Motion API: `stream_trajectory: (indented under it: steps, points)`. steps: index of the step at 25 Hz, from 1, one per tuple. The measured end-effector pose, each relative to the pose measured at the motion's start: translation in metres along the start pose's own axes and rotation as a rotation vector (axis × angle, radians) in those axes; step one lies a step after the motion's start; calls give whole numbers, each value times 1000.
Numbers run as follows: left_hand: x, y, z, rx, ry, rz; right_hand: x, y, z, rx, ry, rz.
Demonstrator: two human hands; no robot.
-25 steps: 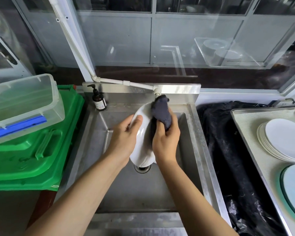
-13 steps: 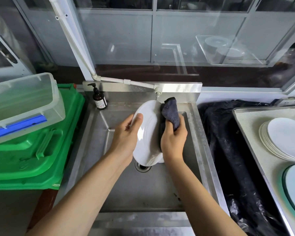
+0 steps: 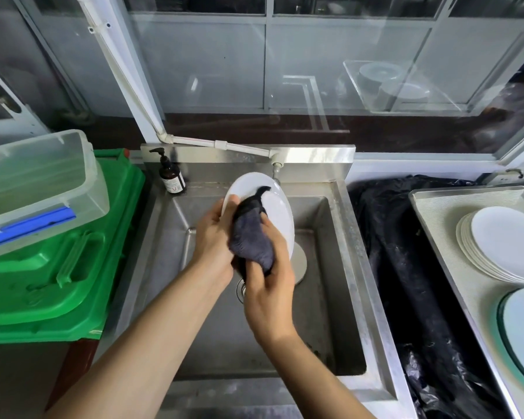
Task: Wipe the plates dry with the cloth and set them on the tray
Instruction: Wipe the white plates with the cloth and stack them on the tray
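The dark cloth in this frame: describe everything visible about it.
The cloth is dark grey-blue, soft and bunched into a crumpled wad, with one thin corner trailing up across the white plate. It is pressed against the plate's face above the steel sink. The right hand grips its lower part; the left hand, holding the plate's edge, touches its side. Whether it is damp cannot be told.

Round white plate [image 3: 274, 204] held on edge over stainless steel sink basin [image 3: 321, 297], tilted. Left hand [image 3: 214, 237] grips plate's left rim, thumb on front face. Right hand [image 3: 270, 285] holds bunched dark grey cloth [image 3: 250, 237] against plate face. Amber pump bottle [image 3: 171, 176] at sink's rear left corner. Green plastic crate [image 3: 58, 267] left of sink, clear plastic box [image 3: 37, 179] on top. Metal tray [image 3: 436, 225] right, carrying stack of white plates [image 3: 502, 243].
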State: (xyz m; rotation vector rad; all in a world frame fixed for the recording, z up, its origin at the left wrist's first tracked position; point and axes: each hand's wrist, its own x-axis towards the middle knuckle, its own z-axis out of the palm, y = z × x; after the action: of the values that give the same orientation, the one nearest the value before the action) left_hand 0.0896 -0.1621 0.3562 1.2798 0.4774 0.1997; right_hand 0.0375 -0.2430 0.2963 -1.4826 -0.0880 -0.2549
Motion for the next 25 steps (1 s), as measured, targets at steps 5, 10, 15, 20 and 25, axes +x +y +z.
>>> stream_trajectory:
  steps: [5, 10, 15, 20, 25]
  points:
    - [7, 6, -6, -114, -22, -25, -9, 14, -2, -131, -29, -226]
    - [15, 13, -10, -127, 139, -107, -23, 30, -15, -35, 70, -65]
    - [16, 16, -20, -138, 36, -188, 36, 28, -42, -27, 383, 334]
    - [10, 6, -18, 12, -139, -136, 86, 9, -46, -153, 223, 202]
    - [10, 0, -18, 3, -142, -147, 74, -1, -28, -256, -105, -163]
